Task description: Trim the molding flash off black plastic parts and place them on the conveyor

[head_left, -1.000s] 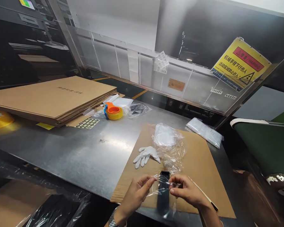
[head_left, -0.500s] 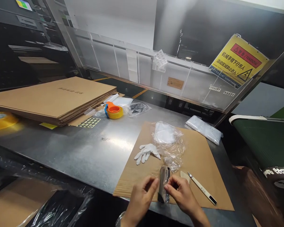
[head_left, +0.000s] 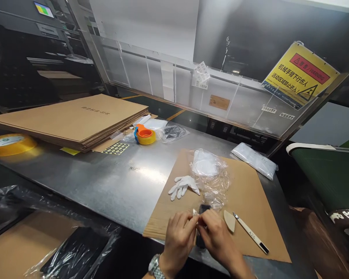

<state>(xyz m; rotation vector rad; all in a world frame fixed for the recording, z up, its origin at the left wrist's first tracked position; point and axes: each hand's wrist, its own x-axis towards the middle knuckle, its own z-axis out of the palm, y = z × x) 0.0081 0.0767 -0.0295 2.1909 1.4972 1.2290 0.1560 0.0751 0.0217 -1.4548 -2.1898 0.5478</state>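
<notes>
My left hand (head_left: 180, 234) and my right hand (head_left: 213, 232) meet at the front edge of a brown cardboard sheet (head_left: 247, 193). Both are closed, fingertips pinched together; a small whitish bit shows at the left fingertips, too small to name. Beneath them lies a dark oblong object (head_left: 204, 209), partly hidden by my fingers. A white glove (head_left: 184, 186) and a crumpled clear plastic bag (head_left: 215, 190) lie just beyond. To the right are a beige rounded piece (head_left: 229, 221) and a white pen-like tool (head_left: 251, 233) marked A26.
Stacked cardboard (head_left: 75, 116), a yellow tape roll (head_left: 10, 145), an orange tape dispenser (head_left: 145, 134) and a sticker sheet (head_left: 115, 148) are on the left of the metal table (head_left: 113, 186). A folded plastic packet (head_left: 254, 160) lies at right, beside a green conveyor (head_left: 325, 174).
My hands have come together over the dark object, covering its middle. Its shiny, silvery look is gone and it appears darker. The view has shifted slightly.
</notes>
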